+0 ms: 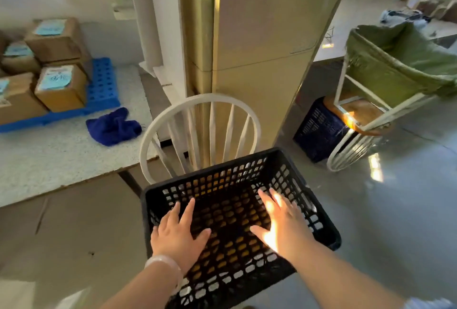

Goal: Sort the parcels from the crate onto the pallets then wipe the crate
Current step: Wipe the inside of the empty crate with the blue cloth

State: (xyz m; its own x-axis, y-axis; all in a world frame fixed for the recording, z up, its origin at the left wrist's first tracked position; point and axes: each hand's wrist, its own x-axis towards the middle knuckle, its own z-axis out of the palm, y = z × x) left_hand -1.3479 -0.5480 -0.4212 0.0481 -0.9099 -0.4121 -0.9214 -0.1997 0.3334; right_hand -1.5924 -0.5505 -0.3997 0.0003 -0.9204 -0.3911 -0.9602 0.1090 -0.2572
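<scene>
Crate point(330, 234): black plastic, perforated walls and floor, rectangular. It sits low in view on the seat of a white spindle-back chair point(200, 97) and is turned at an angle to it. No parcels are visible inside, and the chair seat shows amber through the floor holes. Left hand point(179, 232) and right hand point(282, 224) both reach into it palm-down, fingers point(189, 209) straight and spread, gripping nothing; contact with the floor cannot be confirmed. Judgement: sorting looks finished and the wipe is due. The blue cloth point(113, 126) lies bunched on the speckled table point(61, 157) to the left, just beside the blue pallet point(102, 86) stacked with labelled cardboard parcels point(60, 88). To do it well, fetch the cloth and steady the rim with the other hand. Work the floor first, then each wall, pressing into the grid so the cloth does not skip over the holes.
</scene>
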